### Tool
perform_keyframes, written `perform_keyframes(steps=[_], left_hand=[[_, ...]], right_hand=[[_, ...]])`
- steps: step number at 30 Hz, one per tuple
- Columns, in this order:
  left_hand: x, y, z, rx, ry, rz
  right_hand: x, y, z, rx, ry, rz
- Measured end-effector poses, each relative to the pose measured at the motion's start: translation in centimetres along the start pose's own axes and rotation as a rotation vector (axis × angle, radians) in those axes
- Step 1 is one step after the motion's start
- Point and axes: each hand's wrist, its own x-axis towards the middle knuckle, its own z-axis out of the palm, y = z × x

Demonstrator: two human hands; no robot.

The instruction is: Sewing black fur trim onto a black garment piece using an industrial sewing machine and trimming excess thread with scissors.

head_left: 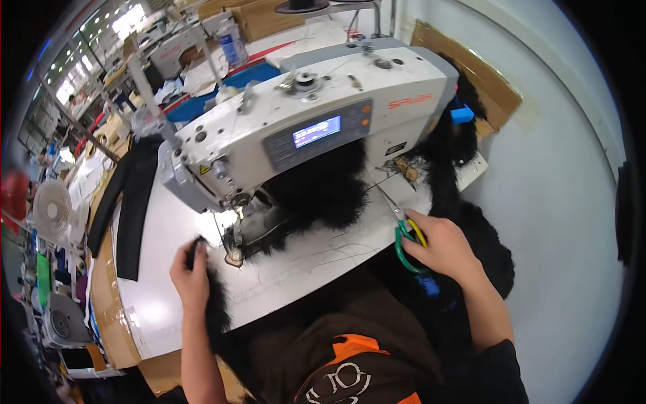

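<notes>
My left hand [192, 275] pinches the top end of a strip of black furry fabric [217, 299], which hangs down beside the wrist at the table's front edge. In my right hand [444, 248] is a pair of scissors [400, 214] with green and yellow handles. Its blades look slightly parted and point away over the table, towards the machine. Between the hands stands a white sewing machine [296, 111] with a lit needle area and a glowing blue screen. More black fur [323, 195] lies bunched under its arm, behind the presser foot.
Loose dark threads [319, 259] lie on the white table [161, 296]. Two long black fabric strips [129, 225] rest at its left. Black fur also hangs at the right [481, 236], near the wall. A cardboard sheet [488, 87] leans behind the machine. A fan [54, 207] stands far left.
</notes>
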Motion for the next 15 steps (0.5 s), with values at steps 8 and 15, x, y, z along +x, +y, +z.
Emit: perform_keyframes(steps=[8,15], left_hand=[[-7.3,9.3,5.4,-0.281,-0.350,-0.109],[-6.7,17.0,13.0,-0.288,-0.477,0.246]], right_hand=[[5.9,0.4,0.9,-0.145,0.024,-0.043],[0.6,-4.6,3.0,0.801,-0.384,-0.218]])
